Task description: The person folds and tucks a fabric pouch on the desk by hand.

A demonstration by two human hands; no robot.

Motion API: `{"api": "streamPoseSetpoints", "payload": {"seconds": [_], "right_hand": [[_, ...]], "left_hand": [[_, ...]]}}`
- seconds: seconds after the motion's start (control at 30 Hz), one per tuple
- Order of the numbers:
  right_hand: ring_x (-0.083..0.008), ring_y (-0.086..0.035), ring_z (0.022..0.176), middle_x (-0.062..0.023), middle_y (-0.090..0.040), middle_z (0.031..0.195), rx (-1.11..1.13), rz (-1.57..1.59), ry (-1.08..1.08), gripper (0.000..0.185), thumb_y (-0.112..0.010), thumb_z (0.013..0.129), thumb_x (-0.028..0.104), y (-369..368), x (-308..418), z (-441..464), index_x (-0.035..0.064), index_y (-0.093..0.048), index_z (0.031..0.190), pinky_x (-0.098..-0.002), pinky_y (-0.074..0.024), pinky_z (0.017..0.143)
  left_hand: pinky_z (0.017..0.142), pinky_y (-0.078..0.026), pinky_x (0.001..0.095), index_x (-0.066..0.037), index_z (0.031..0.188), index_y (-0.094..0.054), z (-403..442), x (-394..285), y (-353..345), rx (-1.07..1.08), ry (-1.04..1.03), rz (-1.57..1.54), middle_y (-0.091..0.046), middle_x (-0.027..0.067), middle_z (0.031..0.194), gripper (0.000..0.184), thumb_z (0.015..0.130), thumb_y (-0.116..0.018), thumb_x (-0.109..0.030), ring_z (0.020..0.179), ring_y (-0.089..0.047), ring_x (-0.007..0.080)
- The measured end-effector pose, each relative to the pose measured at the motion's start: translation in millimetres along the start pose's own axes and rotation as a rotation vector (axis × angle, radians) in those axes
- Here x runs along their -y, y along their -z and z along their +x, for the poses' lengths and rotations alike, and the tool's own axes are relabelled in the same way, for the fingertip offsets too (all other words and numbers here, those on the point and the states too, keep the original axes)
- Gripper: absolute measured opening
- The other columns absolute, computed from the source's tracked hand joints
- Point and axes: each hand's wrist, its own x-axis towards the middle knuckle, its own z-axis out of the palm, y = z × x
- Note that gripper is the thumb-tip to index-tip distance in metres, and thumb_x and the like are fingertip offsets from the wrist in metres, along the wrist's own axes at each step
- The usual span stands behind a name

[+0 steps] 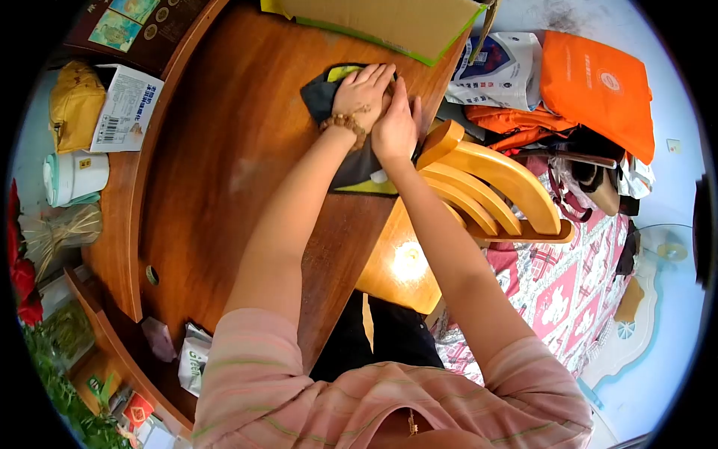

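Observation:
A dark grey cloth with yellow-green parts [351, 173] lies on the brown wooden desk [224, 172], near its right edge. My left hand [362, 97], with a beaded bracelet [348, 123] at the wrist, rests flat on the upper part of the cloth, fingers stretched out. Right beside it, my right hand [396, 129] is set on edge against the cloth's right side, its fingers extended and close together. The two hands nearly touch. Part of the cloth is hidden under them. A small white patch [379, 176] shows on the cloth below my right hand.
A cardboard box with green edges [389, 26] stands at the desk's far end. Right of the desk is a wooden chair [493, 187], with an orange bag [598, 90] and a patterned bed [546, 292] beyond. A raised shelf edge [153, 165] runs along the left.

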Motion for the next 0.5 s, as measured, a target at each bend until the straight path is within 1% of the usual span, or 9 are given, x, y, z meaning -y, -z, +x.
{"api": "streamPoseSetpoints", "payload": {"seconds": [0.07,0.13,0.17,0.2,0.23,0.3,0.4,0.47,0.5], "right_hand": [[-0.033,-0.057,0.119,-0.0224,-0.06,0.129,0.035,-0.011,-0.007,0.052,-0.043,0.097,0.014,3.7,3.1,5.3,-0.004,-0.031,0.144,-0.0482,-0.0185,0.119],[-0.0322,-0.057,0.119,-0.0224,-0.06,0.128,0.053,-0.015,0.01,0.051,-0.042,0.098,0.015,8.1,3.2,1.6,-0.0041,-0.032,0.144,-0.047,-0.0213,0.118],[-0.0318,-0.057,0.119,-0.0222,-0.06,0.128,0.032,-0.054,0.085,0.051,-0.042,0.098,0.015,9.3,3.8,-5.3,-0.004,-0.033,0.144,-0.0467,-0.0227,0.118],[-0.0314,-0.056,0.119,-0.0219,-0.06,0.127,0.014,-0.092,0.158,0.05,-0.042,0.098,0.015,8.4,2.6,-14.7,-0.0039,-0.033,0.144,-0.0464,-0.024,0.117],[-0.0312,-0.056,0.12,-0.0213,-0.06,0.127,0.02,-0.078,0.175,0.05,-0.041,0.099,0.016,9.9,4.2,-24.2,-0.0041,-0.034,0.144,-0.046,-0.0257,0.117],[-0.0311,-0.055,0.121,-0.0213,-0.06,0.127,0.057,-0.059,0.157,0.05,-0.041,0.099,0.017,13.7,6.0,-35.4,-0.0045,-0.034,0.144,-0.0464,-0.0251,0.117],[-0.0312,-0.055,0.121,-0.0216,-0.06,0.128,0.052,-0.074,0.141,0.05,-0.041,0.099,0.017,8.1,3.2,-23.1,-0.0055,-0.034,0.143,-0.0466,-0.0247,0.117],[-0.0315,-0.055,0.122,-0.0218,-0.06,0.128,0.035,-0.093,0.135,0.05,-0.041,0.099,0.016,1.6,-1.7,-10.8,-0.0061,-0.034,0.143,-0.0467,-0.0245,0.117],[-0.0318,-0.055,0.121,-0.0222,-0.06,0.127,0.011,-0.081,0.149,0.05,-0.042,0.098,0.015,-1.9,-4.1,-2.2,-0.0067,-0.035,0.143,-0.0469,-0.0243,0.117]], "left_hand": [[0.112,-0.032,0.0353,-0.007,0.144,-0.045,0.6,2.3,-3.8,0.002,0.003,-0.019,-0.05,0.0052,0.146,0.053,0.095,-0.051,-0.023,0.138,-0.041,0.0203],[0.113,-0.031,0.0354,-0.006,0.145,-0.045,-12.4,-1.9,1.2,0.02,0.006,-0.015,-0.049,0.0055,0.147,0.053,0.095,-0.05,-0.023,0.138,-0.041,0.0207],[0.113,-0.031,0.0356,-0.006,0.145,-0.044,-20.4,-3.5,5.9,0.037,0.013,-0.007,-0.049,0.0057,0.148,0.053,0.096,-0.049,-0.023,0.139,-0.04,0.021],[0.114,-0.029,0.0369,-0.005,0.142,-0.048,-31.8,-5.6,7.9,-0.005,0.017,-0.015,-0.051,0.0051,0.145,0.054,0.092,-0.05,-0.024,0.137,-0.041,0.0199],[0.114,-0.029,0.0371,-0.006,0.142,-0.048,-42.4,-9.9,14.1,0.014,0.033,-0.014,-0.051,0.0051,0.146,0.053,0.093,-0.049,-0.025,0.138,-0.041,0.02],[0.115,-0.028,0.0372,-0.006,0.143,-0.047,-52.8,-17.1,21.4,0.017,0.06,-0.037,-0.05,0.0051,0.147,0.053,0.095,-0.047,-0.027,0.139,-0.039,0.0198],[0.114,-0.028,0.0369,-0.006,0.144,-0.046,-39.7,-14.1,17.0,0.054,0.075,0.018,-0.05,0.0051,0.147,0.053,0.096,-0.046,-0.029,0.139,-0.039,0.0196],[0.114,-0.029,0.0364,-0.006,0.145,-0.045,-21.6,-0.3,1.3,0.014,0.02,0.041,-0.048,0.0045,0.148,0.054,0.096,-0.045,-0.029,0.14,-0.038,0.0189],[0.114,-0.029,0.0361,-0.007,0.145,-0.045,-12.2,4.4,-2.3,0.032,0.021,0.051,-0.049,0.0042,0.148,0.054,0.096,-0.045,-0.029,0.14,-0.039,0.0187]]}}
